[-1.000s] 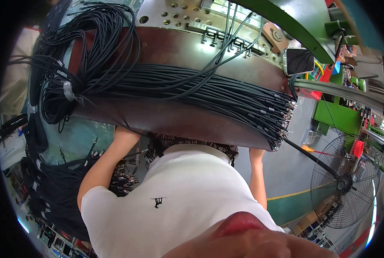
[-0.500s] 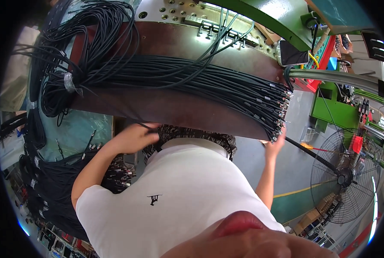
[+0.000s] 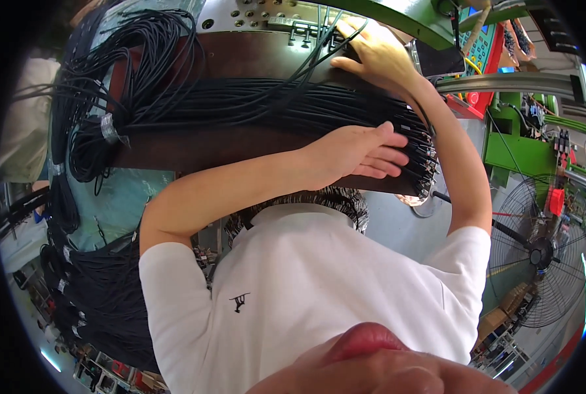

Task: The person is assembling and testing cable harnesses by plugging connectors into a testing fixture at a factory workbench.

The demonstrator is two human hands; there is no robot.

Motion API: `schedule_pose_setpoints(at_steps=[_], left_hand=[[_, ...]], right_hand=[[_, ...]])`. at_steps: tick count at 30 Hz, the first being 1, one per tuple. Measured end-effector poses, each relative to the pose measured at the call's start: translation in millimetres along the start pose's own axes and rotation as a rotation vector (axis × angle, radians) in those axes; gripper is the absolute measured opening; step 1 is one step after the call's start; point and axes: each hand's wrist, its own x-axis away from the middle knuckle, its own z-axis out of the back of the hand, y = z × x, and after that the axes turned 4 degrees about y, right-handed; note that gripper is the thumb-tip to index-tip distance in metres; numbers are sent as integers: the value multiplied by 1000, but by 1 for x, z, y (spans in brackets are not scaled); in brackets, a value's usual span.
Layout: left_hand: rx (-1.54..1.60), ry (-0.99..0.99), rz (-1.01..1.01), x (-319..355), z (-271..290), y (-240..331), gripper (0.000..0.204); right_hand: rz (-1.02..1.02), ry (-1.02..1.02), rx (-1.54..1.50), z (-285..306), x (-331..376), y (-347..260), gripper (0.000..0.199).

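A long bundle of black cables (image 3: pixel 240 98) lies across a brown board (image 3: pixel 240 56), with small metal connector ends (image 3: pixel 428 161) at its right. My left hand (image 3: pixel 362 154) is over the bundle near those ends, fingers stretched out and apart, holding nothing visible. My right hand (image 3: pixel 382 52) reaches farther forward to a metal clamp fixture (image 3: pixel 299 31). Its fingers are extended at the fixture's right end and its thumb stands apart. Several loose cables (image 3: pixel 316 52) run up through the fixture beside my right fingers. Whether those fingertips touch a cable is hard to make out.
Clear tape (image 3: pixel 111 129) binds the bundle's left end. More cable bundles (image 3: pixel 102 295) hang at the lower left. A dark-screened phone (image 3: pixel 437 59), a red control box (image 3: pixel 480 43) and green machine parts (image 3: pixel 510 148) stand right. A caged fan (image 3: pixel 539 253) is at the lower right.
My left hand has moved from below the board's front edge to the right, over the cable ends. My right hand has gone from beside those ends forward to the fixture.
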Motion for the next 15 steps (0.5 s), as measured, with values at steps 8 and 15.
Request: schedule_pose_setpoints(at_steps=[8, 15], left_hand=[[-1039, 332, -632, 47, 20, 48, 23], [-2351, 808, -601, 6, 67, 67, 41]], right_hand=[[33, 143, -40, -5, 48, 18, 47], [-97, 143, -60, 1, 54, 31, 41]])
